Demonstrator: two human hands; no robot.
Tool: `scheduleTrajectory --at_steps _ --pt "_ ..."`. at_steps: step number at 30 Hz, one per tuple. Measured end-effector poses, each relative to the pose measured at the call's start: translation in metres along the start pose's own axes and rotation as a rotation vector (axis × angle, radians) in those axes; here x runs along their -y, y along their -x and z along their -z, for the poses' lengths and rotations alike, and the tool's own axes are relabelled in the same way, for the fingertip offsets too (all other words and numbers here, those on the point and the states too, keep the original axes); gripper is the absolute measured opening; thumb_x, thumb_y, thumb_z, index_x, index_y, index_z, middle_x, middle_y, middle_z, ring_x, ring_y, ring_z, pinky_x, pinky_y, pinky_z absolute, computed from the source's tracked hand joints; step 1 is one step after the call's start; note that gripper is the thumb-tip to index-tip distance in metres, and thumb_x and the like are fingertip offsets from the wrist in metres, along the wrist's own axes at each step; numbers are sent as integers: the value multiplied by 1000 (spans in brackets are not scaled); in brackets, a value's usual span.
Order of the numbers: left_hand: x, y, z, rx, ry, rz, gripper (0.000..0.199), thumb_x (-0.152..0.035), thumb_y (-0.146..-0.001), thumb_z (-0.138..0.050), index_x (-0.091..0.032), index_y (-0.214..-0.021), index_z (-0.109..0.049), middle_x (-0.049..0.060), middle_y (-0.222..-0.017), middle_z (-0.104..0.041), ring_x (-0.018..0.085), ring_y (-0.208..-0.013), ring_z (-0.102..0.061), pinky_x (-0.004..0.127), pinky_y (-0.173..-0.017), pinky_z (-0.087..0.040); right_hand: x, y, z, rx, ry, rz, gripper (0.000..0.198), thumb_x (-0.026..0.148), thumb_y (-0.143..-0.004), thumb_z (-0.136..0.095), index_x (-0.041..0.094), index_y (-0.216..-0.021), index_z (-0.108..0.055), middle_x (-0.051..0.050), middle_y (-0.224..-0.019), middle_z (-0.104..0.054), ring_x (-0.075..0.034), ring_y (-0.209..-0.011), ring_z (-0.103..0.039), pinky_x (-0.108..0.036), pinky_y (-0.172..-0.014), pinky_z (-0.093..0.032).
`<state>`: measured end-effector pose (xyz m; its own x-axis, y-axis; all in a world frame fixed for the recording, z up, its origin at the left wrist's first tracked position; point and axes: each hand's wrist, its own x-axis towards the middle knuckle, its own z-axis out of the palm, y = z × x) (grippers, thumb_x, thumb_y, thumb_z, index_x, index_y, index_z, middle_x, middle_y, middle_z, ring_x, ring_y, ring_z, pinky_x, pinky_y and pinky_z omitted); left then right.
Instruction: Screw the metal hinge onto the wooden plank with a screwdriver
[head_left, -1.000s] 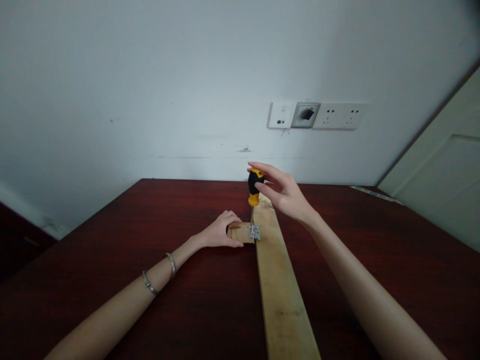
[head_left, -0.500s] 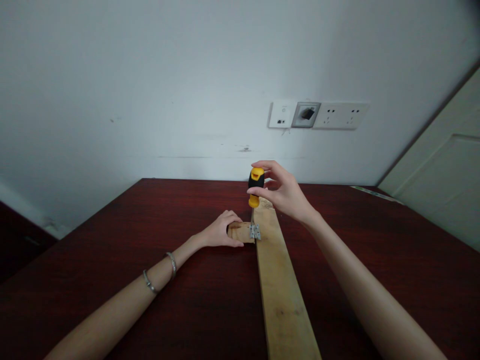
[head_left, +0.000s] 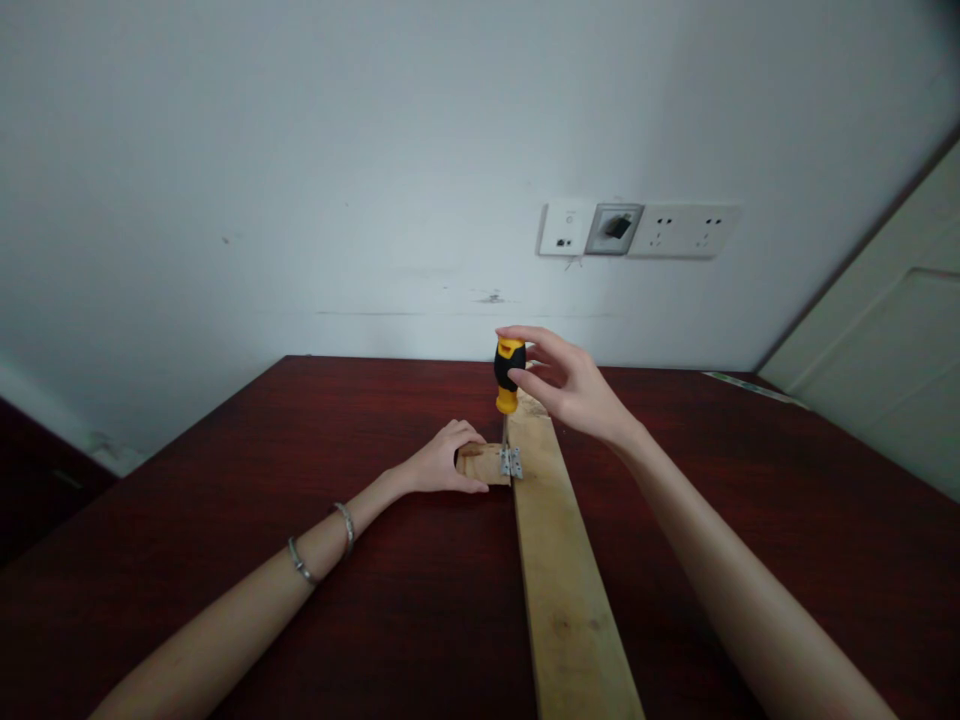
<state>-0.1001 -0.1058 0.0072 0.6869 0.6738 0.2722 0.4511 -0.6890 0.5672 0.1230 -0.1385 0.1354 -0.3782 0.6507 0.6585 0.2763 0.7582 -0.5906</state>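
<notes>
My right hand (head_left: 574, 385) has its fingers around a yellow-and-black screwdriver (head_left: 511, 370), held upright with the shaft pointing down. The shaft reaches the left leaf of a small metal hinge (head_left: 514, 462); the tip is too small to make out clearly. That hinge lies across the joint between a short wooden block (head_left: 480, 464) and a long wooden board (head_left: 566, 570). Gripping the block from its left end, my left hand (head_left: 442, 462) has thumb and fingers on opposite sides of it.
A dark red wooden table (head_left: 360, 620) carries the wood and meets a pale wall (head_left: 337, 180) at the back. Wall sockets (head_left: 682, 230), one with a black plug (head_left: 618, 228), sit above its rear edge. A panelled white door (head_left: 900, 330) stands at the right.
My right thumb and fingers have shifted around the screwdriver handle, which tilts slightly differently. My left hand, the block and the board stay put.
</notes>
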Motion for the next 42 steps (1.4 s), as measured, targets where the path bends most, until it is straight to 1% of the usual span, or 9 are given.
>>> scheduleTrajectory --at_steps 4,8,13,19,21,27,30,36,42 --pt "3 0 -1 5 -7 -13 63 -50 -62 -81 -16 -109 -59 6 -103 -54 22 -98 -49 40 -93 -43 -1 -1 1 -9 19 3 40 24 -86 -60 30 -126 -56 -3 -124 -60 -17 -97 -60 -36 -83 -56" --pt "5 0 -2 0 -7 -8 64 -50 -62 -81 -15 -110 -59 7 -104 -53 22 -99 -49 40 -94 -43 -5 -3 -1 -41 39 11 39 33 -81 -68 29 -119 -59 -3 -116 -61 -17 -92 -60 -34 -77 -57" --pt "3 0 -2 -3 0 -1 62 -49 -61 -82 -17 -109 -59 6 -103 -53 22 -99 -50 40 -94 -43 -5 -3 -4 -55 20 8 40 36 -77 -72 29 -115 -59 -3 -115 -58 -19 -99 -59 -33 -79 -56" --pt "1 1 0 2 0 6 62 -50 -61 -81 -16 -109 -60 6 -102 -54 22 -98 -50 40 -94 -43 6 -2 6 77 -93 -73 42 26 -85 -60 30 -126 -55 -4 -123 -56 -18 -98 -61 -37 -87 -55" --pt "0 1 0 2 0 11 62 -49 -61 -81 -16 -109 -60 6 -102 -54 22 -98 -50 41 -95 -42 8 -2 8 79 -80 -66 43 24 -84 -60 31 -127 -55 -3 -124 -57 -19 -101 -60 -38 -89 -54" --pt "1 0 0 3 10 10 62 -48 -60 -82 -18 -109 -60 5 -103 -54 23 -100 -50 40 -95 -43 2 -4 2 14 -20 -44 43 35 -76 -71 28 -116 -58 -4 -117 -58 -22 -104 -56 -35 -79 -56" --pt "1 0 0 5 7 9 62 -48 -60 -82 -17 -109 -60 6 -103 -54 22 -100 -50 40 -95 -43 -1 -4 -3 1 -89 -41 43 35 -76 -73 28 -115 -57 -3 -116 -57 -20 -101 -57 -37 -84 -55" --pt "0 0 0 1 12 13 61 -48 -61 -82 -16 -108 -60 6 -102 -53 22 -99 -50 40 -94 -43 4 -4 0 92 -192 -73 42 26 -85 -60 28 -127 -52 -4 -122 -56 -20 -108 -58 -40 -94 -50" --pt "1 0 -1 -4 15 8 61 -49 -60 -82 -17 -108 -60 6 -103 -53 23 -99 -49 41 -95 -42 -4 -4 -5 -9 -112 -92 49 34 -80 -68 29 -126 -52 -4 -119 -57 -20 -102 -59 -38 -85 -55"
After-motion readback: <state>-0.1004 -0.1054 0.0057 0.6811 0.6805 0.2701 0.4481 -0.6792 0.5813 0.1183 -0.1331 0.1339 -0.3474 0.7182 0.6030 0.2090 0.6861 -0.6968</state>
